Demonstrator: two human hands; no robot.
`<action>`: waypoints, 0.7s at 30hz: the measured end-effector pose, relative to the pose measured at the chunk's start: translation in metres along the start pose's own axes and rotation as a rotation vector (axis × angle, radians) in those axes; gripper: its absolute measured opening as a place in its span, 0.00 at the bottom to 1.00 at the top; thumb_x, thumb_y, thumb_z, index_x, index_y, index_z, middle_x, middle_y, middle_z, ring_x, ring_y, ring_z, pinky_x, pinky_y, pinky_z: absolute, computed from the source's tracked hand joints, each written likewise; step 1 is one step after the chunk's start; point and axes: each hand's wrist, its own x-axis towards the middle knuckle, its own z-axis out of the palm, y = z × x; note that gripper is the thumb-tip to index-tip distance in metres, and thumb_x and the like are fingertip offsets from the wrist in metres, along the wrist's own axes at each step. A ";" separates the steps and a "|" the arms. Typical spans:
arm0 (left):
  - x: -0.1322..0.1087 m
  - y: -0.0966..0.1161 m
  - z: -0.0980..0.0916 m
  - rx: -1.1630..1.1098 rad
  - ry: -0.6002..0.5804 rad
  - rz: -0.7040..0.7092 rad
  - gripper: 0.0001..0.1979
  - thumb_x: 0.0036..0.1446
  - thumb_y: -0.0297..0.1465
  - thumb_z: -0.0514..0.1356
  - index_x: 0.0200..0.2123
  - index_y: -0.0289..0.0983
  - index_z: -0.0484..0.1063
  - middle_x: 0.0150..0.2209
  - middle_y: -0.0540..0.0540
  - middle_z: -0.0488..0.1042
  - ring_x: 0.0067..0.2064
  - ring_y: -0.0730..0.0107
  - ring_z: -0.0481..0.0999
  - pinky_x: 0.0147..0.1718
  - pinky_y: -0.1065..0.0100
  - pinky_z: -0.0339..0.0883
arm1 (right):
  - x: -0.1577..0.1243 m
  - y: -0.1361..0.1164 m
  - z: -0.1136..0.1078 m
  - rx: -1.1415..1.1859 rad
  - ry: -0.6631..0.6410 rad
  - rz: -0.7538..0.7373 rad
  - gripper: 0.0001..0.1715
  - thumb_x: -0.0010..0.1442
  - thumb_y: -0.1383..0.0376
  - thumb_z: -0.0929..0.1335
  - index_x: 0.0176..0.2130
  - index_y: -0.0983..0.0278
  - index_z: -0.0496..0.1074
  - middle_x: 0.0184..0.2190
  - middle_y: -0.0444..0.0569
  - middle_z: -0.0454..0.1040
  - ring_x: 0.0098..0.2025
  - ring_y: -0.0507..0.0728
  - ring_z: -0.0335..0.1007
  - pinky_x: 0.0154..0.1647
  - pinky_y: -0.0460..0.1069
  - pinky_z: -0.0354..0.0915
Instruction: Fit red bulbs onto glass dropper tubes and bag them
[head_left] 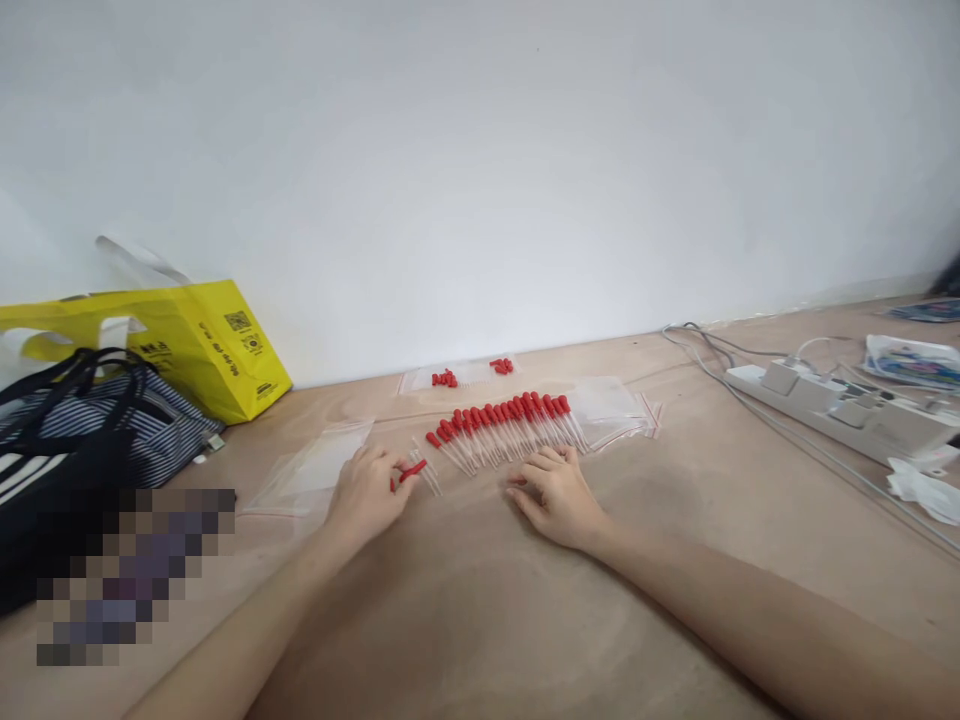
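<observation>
Pinching a red cap (413, 470), the left hand (369, 490) sits just left of loose tubes (431, 481); right hand (559, 495) curls loosely, near side of the droppers (504, 411) — one careless brush could scatter either!

- Bright, even light, source out of view
- Wall (465, 180) palest above the desk's (420, 630) far edge
- Faint, soft shadows beneath left hand (370, 490) and right hand (559, 497)
- Wide-angle stretching towards its right edge
- Blocky pixelation towards its left
</observation>
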 end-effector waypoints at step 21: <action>0.061 -0.020 -0.002 -0.062 -0.306 0.567 0.08 0.51 0.26 0.54 0.30 0.41 0.72 0.32 0.50 0.70 0.37 0.69 0.68 0.37 0.70 0.58 | 0.002 -0.005 -0.002 0.060 -0.235 -0.114 0.13 0.59 0.66 0.61 0.44 0.59 0.69 0.34 0.47 0.69 0.38 0.54 0.58 0.39 0.50 0.46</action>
